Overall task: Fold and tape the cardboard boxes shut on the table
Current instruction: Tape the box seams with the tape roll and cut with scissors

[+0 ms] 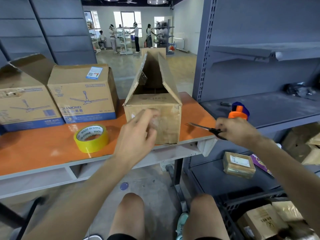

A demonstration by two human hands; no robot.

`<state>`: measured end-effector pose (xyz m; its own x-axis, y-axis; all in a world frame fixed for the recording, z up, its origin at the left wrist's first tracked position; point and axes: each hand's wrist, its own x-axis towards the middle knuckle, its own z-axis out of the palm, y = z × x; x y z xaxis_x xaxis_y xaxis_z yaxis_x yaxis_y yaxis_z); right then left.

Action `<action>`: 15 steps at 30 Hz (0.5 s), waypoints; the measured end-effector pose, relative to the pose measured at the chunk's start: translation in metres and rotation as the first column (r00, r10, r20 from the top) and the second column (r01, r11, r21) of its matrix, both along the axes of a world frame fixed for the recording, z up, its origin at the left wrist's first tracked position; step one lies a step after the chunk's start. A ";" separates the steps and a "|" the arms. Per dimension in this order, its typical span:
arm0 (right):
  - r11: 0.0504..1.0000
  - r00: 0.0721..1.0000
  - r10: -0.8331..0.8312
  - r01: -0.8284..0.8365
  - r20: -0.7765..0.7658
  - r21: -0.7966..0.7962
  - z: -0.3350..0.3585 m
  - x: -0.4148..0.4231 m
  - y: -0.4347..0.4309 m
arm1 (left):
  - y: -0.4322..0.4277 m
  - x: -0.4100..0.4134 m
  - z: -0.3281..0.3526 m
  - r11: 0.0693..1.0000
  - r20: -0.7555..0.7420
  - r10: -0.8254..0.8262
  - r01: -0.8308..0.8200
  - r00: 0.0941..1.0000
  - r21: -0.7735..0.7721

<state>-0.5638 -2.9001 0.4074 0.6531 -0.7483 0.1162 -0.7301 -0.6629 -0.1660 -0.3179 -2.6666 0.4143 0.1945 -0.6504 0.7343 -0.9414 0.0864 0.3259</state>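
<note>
On the table (43, 149) sit three boxes (26, 104) (83, 94) (166, 108), one tape roll (91, 141); right hand (237, 130) grips scissors (206, 128), left hand (138, 134) blurred, unclear.

Bare forearms (97, 181), 2 bare knees (131, 203), dark shorts (121, 237), mint-green laced shoe (181, 222), perhaps a white shoe (94, 237).

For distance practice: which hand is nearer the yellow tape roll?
Left hand, just right of the tape roll; the right hand grips scissors farther right, past the box.
</note>
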 end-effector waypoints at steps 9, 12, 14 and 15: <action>0.994 0.985 -0.004 -0.014 -0.173 -0.105 -0.004 0.087 0.021 | -0.011 -0.025 -0.029 0.993 -0.374 0.043 0.001 0.926 0.117; 0.995 0.981 0.015 -0.034 -0.192 -0.096 -0.003 0.088 0.028 | -0.014 -0.026 -0.034 0.985 -0.451 0.046 0.033 0.891 0.168; 0.987 0.993 0.009 -0.027 -0.116 -0.157 -0.007 0.083 0.038 | -0.015 -0.028 -0.035 0.974 -0.565 -0.005 0.132 0.825 0.184; 0.981 0.999 0.010 -0.017 -0.038 -0.191 -0.010 0.079 0.045 | -0.013 -0.031 -0.035 0.958 -0.674 -0.047 0.224 0.737 0.178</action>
<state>-0.4850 -2.8549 0.3969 0.6694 -0.7057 0.2321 -0.7241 -0.6896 -0.0080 -0.3486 -2.6799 0.3794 0.4659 -0.8396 0.2794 -0.4667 0.0350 0.8837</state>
